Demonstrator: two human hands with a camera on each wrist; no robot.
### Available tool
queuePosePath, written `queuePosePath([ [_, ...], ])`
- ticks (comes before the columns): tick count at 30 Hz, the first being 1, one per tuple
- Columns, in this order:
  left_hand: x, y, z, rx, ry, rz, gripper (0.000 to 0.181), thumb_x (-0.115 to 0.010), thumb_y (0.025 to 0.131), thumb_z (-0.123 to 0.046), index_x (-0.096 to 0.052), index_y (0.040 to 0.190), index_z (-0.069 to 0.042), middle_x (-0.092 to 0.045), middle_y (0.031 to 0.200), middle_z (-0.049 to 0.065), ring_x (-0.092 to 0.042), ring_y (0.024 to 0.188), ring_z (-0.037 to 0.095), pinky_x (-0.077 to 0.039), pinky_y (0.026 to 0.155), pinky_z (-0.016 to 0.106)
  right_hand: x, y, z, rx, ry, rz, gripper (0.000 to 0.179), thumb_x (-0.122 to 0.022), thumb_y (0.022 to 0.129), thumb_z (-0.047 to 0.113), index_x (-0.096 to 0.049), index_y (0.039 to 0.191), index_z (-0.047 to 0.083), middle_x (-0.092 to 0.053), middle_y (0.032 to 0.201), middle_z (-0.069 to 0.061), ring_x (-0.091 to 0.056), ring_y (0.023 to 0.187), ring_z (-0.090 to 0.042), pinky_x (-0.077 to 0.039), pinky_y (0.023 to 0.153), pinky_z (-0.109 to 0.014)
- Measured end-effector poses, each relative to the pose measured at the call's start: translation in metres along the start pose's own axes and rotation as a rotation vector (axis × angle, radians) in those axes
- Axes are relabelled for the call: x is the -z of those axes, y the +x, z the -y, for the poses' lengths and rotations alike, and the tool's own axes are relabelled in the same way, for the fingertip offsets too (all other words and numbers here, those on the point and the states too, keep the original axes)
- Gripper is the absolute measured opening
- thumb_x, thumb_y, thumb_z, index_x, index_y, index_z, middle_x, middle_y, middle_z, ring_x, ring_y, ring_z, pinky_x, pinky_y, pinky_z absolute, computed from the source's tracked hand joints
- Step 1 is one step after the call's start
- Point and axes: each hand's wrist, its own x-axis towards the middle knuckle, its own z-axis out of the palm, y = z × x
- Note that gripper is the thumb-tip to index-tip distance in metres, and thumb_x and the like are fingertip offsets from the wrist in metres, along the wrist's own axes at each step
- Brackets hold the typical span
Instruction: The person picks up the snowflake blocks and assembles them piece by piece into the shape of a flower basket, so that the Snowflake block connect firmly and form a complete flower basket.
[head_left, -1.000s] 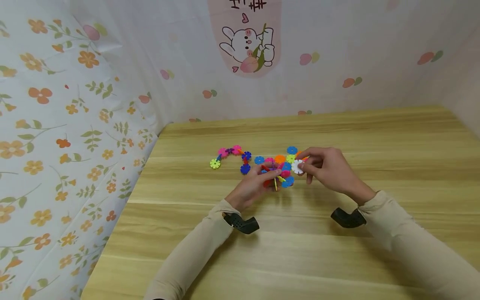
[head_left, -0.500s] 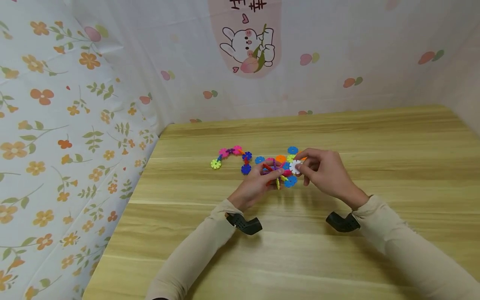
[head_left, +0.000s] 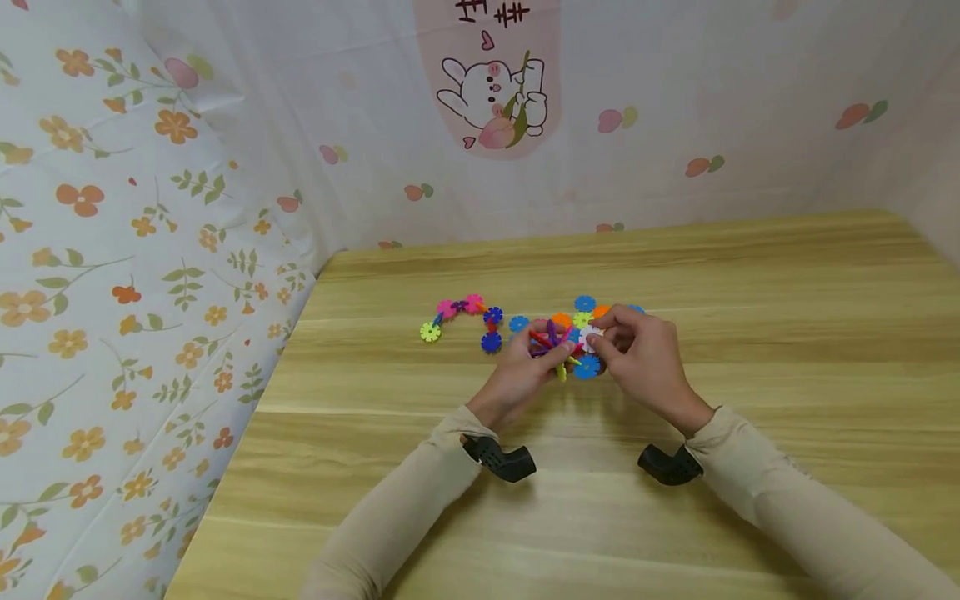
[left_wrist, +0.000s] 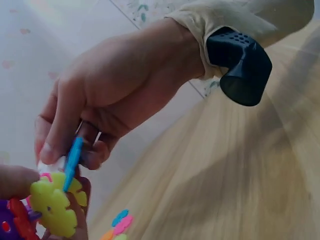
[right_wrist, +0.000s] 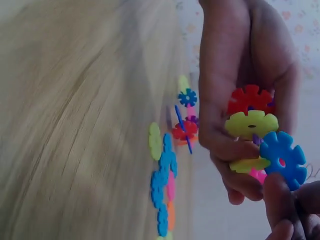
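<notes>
Here I have the left hand [head_left: 525,362], grip curled round a cluster of colourful discs [head_left: 554,334], up off the surface [head_left: 600,517]. And the right hand [head_left: 648,358], grip nearly closed, pinches a white disc [head_left: 589,338] at the cluster's edge; joined or not, I can't tell! Off left rests a disc chain [head_left: 475,302].

And here's the wood-grained bench [head_left: 810,358], running right back to a pale wall hanging [head_left: 675,75] with a rabbit print [head_left: 487,92] (sideways, no less!). Orange-flowered fabric [head_left: 112,242] fills the left; soft light glosses the wood.
</notes>
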Motion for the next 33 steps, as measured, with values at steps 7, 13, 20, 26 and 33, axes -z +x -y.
queuePosePath([
  [7,-0.005,0.001,0.003,-0.002,-0.002,-0.033,0.027,-0.054,0.103,-0.009,-0.041,0.127,-0.006,-0.051,0.108,0.004,-0.053,0.089,0.013,-0.048,0.071,0.02,-0.004,0.001,-0.004,-0.044,-0.014,-0.01,0.005,-0.07,0.088,-0.003,-0.067,0.092,-0.005,-0.068,0.062,-0.011,-0.056,0.049,0.006,-0.043,0.047,-0.015],
  [13,0.009,-0.002,-0.01,0.055,0.173,0.023,0.043,-0.057,0.103,-0.018,-0.039,0.14,-0.009,-0.051,0.121,0.007,-0.057,0.102,0.017,-0.052,0.09,0.026,0.019,0.014,-0.008,-0.092,0.09,0.277,0.015,-0.061,0.1,0.012,-0.066,0.104,-0.001,-0.073,0.081,-0.019,-0.069,0.057,-0.018,-0.053,0.053,-0.029],
  [20,0.029,-0.001,-0.012,0.06,0.21,0.066,0.054,-0.062,0.1,-0.012,-0.038,0.146,0.0,-0.056,0.116,0.008,-0.063,0.093,0.014,-0.053,0.082,0.025,0.054,0.042,-0.032,-0.039,-0.293,0.446,0.015,-0.064,0.097,0.009,-0.07,0.109,0.001,-0.075,0.096,-0.017,-0.067,0.065,-0.021,-0.053,0.061,-0.031],
  [26,0.035,-0.003,-0.006,0.077,0.183,0.058,0.048,-0.064,0.098,-0.008,-0.045,0.141,0.002,-0.061,0.113,0.006,-0.066,0.087,0.012,-0.053,0.077,0.025,0.051,0.057,-0.055,-0.006,-0.536,0.517,0.02,-0.073,0.087,0.009,-0.071,0.103,-0.002,-0.074,0.101,-0.02,-0.068,0.086,-0.031,-0.056,0.082,-0.051],
  [33,0.029,0.0,-0.004,0.06,0.154,0.07,0.035,-0.062,0.099,-0.009,-0.055,0.132,-0.002,-0.057,0.119,0.002,-0.06,0.091,0.012,-0.047,0.072,0.023,0.033,0.058,-0.065,0.045,-0.6,0.496,0.022,-0.077,0.083,0.007,-0.072,0.101,-0.004,-0.073,0.098,-0.018,-0.065,0.086,-0.031,-0.057,0.083,-0.05],
])
